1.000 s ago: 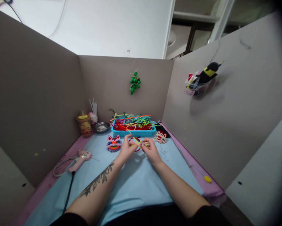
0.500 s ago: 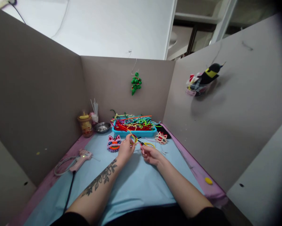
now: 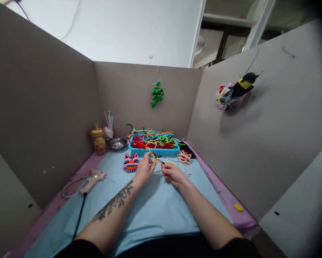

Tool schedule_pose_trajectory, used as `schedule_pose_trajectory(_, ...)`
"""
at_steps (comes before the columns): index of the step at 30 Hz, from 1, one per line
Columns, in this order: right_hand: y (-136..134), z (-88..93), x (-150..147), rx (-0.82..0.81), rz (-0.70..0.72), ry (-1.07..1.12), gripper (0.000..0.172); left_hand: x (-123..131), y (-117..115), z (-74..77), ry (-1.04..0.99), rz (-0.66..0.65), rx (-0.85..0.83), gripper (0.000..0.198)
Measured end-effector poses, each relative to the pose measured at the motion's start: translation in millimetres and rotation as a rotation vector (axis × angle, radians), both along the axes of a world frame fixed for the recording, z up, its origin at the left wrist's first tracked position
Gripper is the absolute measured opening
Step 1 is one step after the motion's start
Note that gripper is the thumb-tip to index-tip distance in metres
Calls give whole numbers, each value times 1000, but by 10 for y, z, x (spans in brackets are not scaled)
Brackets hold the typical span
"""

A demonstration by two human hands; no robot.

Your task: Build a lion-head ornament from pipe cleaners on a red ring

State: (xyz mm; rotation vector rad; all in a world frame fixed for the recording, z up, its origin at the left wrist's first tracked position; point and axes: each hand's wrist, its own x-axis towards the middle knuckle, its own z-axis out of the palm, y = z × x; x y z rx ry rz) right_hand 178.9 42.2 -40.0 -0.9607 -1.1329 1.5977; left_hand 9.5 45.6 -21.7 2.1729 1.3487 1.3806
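Observation:
My left hand (image 3: 145, 167) is closed, thumb and fingers pinching a looped yellow pipe cleaner (image 3: 155, 158), with some dark red beside it. Close on its right, my right hand (image 3: 173, 174) pinches a thin pink pipe cleaner (image 3: 161, 164) that runs toward the left fingertips. Just behind the right fingers, a dark-tipped tool with a yellow part (image 3: 169, 163) shows partly; its kind is unclear. Left of my left hand sits a purple-pink animal-head piece (image 3: 131, 163) of fuzzy stems. A cream and red one (image 3: 184, 157) lies to the right.
A blue tray (image 3: 161, 152) heaped with coloured pipe cleaners stands at the back. A pink glue gun (image 3: 93, 181) with its cable lies left. Near the left panel are a metal bowl (image 3: 117, 144) and a lidded cup (image 3: 98, 142). A yellow oval (image 3: 238, 207) lies right.
My hands stay close together, still pinching. The yellow loop has turned and looks narrower, and less of the pink pipe cleaner shows at my right fingers. The view has shifted slightly.

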Motion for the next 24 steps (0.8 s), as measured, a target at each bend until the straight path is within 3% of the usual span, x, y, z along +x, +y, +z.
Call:
schedule_pose_trajectory(8,38,-20,-27,210,-346,4,26,61,-33,-53,-180,-154,-152,45)
schedule_pose_trajectory(13,11,-7,-61,263,-314,-10,28,105,-65,-45,-215,-209,-215,47)
schedule_pose_trajectory(19,0,-25,-74,379,-246,-103,25,100,-14,-43,-304,-188,-275,50)
schedule_pose_trajectory(24,19,-64,-62,428,-281,-235,26,86,20,-70,-343,-222,-293,51)
